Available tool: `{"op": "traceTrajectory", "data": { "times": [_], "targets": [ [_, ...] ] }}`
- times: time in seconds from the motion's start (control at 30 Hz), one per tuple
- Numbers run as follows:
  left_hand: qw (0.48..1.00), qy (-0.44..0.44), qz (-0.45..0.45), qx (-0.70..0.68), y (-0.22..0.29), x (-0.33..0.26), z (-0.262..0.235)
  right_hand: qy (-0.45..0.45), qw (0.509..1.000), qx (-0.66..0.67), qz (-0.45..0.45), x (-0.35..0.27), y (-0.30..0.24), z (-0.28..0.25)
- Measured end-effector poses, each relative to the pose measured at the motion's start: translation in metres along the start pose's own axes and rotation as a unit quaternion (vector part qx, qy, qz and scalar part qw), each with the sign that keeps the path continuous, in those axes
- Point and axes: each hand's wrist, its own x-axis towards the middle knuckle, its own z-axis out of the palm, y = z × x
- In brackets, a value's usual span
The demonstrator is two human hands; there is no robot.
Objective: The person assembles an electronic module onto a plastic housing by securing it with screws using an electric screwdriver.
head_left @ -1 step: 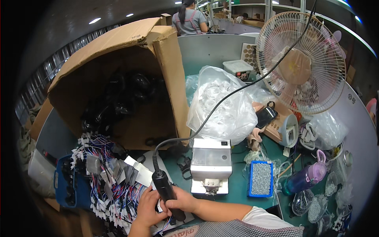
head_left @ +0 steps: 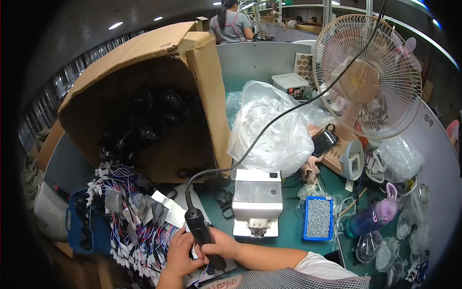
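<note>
My right hand point(head_left: 222, 244) is closed round a black corded electric screwdriver point(head_left: 199, 225), which leans with its cable end up and away from me. Close against its left side, my left hand point(head_left: 180, 254) has its fingers curled in. A small white bit shows between the two hands, but what the left fingers hold is mostly hidden. Beside the left hand spreads a heap of wire leads point(head_left: 144, 245) with white connectors, red, blue and white strands, and flat silvery plates point(head_left: 168, 210). The screwdriver's lower end is hidden by my hands.
A large open carton point(head_left: 219, 96) with black parts stands at back left, near a blue bin point(head_left: 73, 226). A white screw feeder point(head_left: 257, 197), a blue tray of screws point(head_left: 318, 218), a clear bag point(head_left: 269, 125), a fan point(head_left: 361, 79) and a bottle point(head_left: 370, 216) occupy the bench. The cable crosses above.
</note>
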Motion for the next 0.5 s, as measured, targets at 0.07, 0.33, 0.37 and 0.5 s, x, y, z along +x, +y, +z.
{"op": "traceTrajectory", "data": {
  "times": [0.07,0.33,0.37,0.5],
  "targets": [
    [1.000,-0.006,-0.001,-0.004,-0.002,-0.001,0.000,0.003,1.000,0.005,0.008,0.001,0.000,0.001],
    [1.000,-0.013,-0.013,-0.015,-0.009,-0.006,0.003,0.004,0.996,0.079,0.035,0.009,0.020,-0.011],
    [1.000,-0.014,-0.014,-0.015,-0.010,-0.006,0.003,0.000,0.995,0.089,0.034,0.009,0.021,-0.012],
    [1.000,-0.011,0.007,0.009,-0.014,-0.005,0.005,-0.004,0.996,0.084,0.035,0.010,0.025,-0.015]
  ]
}}
